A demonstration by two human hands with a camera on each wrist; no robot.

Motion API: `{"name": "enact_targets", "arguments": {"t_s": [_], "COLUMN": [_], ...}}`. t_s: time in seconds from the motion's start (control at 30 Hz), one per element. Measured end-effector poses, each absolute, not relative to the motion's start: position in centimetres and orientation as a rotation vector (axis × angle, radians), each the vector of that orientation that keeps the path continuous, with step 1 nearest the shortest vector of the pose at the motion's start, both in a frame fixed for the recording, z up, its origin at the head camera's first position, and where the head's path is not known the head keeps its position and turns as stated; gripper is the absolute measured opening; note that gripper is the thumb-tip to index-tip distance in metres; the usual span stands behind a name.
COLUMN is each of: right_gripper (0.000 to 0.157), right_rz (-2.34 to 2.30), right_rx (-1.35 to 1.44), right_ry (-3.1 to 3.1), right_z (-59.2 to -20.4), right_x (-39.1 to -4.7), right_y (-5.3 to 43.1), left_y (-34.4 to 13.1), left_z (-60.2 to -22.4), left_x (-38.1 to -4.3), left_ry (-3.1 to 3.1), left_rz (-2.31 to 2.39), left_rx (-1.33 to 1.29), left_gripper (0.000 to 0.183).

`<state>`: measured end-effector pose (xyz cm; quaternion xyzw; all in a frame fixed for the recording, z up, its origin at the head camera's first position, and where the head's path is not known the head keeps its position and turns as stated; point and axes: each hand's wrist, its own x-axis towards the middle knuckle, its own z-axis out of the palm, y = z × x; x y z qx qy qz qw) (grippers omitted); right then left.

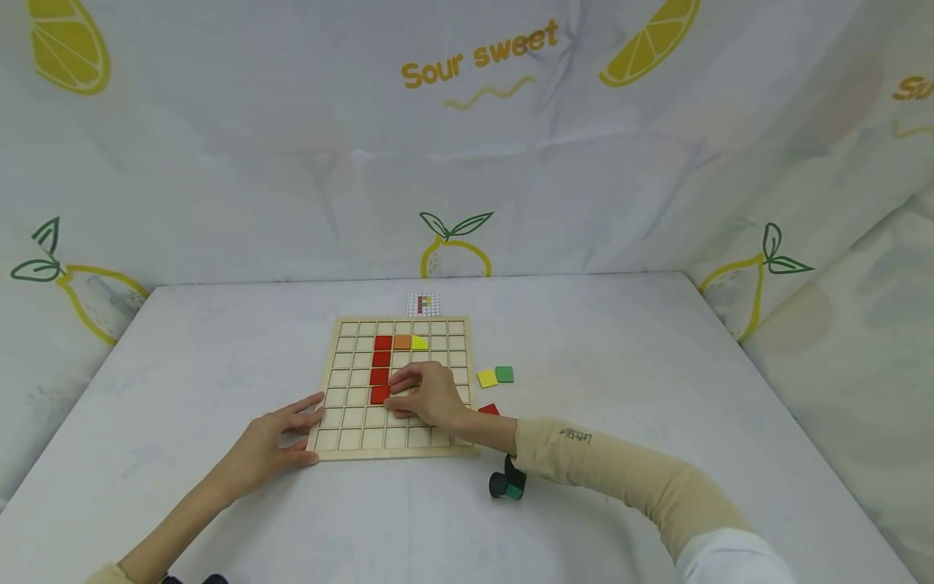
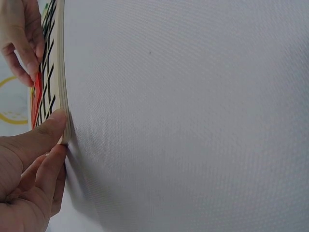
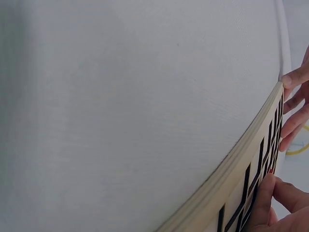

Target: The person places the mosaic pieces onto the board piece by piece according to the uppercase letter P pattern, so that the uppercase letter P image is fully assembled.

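Observation:
A light wooden grid board [image 1: 350, 440] lies on the white table. On it a column of red square tiles [image 1: 380, 358] runs downward, with an orange tile [image 1: 402, 342] and a yellow tile [image 1: 419, 343] beside its top one. My right hand [image 1: 432, 399] is over the board, its thumb and fingertips at the right edge of the lowest red tile [image 1: 379, 395], pinching it. Along the board's left edge, near the front corner, my left hand [image 1: 264, 448] rests with extended fingers and thumb touching the side. Part of the grid is hidden beneath the right hand.
Right of the board lie a yellow tile [image 1: 487, 379], a green tile [image 1: 504, 374] and a red tile [image 1: 489, 410] partly hidden by the right wrist. A small printed pattern card [image 1: 424, 304] sits behind the board. A black wrist device [image 1: 507, 480] shows below the right forearm.

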<state>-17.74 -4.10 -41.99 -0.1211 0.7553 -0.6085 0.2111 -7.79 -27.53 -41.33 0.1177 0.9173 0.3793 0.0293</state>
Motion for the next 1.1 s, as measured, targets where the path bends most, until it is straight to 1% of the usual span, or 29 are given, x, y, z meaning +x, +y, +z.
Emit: {"name": "enact_targets", "arguments": {"t_s": [0.47,0.63,0.83,0.97,1.1], "right_gripper": [0.02,0.021,0.029,0.035,0.038], "right_rz": [-1.681,-1.699,-1.737,-1.736,-1.73], "right_rx": [-0.364,-0.395,-0.368,-0.399,-0.351], "right_ry": [2.075,2.047,2.008,2.028,2.061], "right_z": [-41.9,-41.3,-39.7,-39.7,-39.8], "right_x": [-17.7,-17.8,-18.0,-18.3,-18.3], "right_y": [-4.0,-2.9,1.4,5.2,8.3], "left_y": [-27.5,-27.5,-27.6,-27.5,-27.6], "left_z": [-41.4,-41.4,-41.4,-41.3,-41.3], "left_x": [-7.8,-7.8,-7.8,-7.8,-7.8], "left_ry": [2.822,2.837,2.865,2.859,2.828], "left_rz": [1.185,1.175,1.143,1.139,1.18], "left_rx": [0.354,0.375,0.404,0.383,0.346], "left_gripper": [0.062,0.062,0.061,0.062,0.062]}}
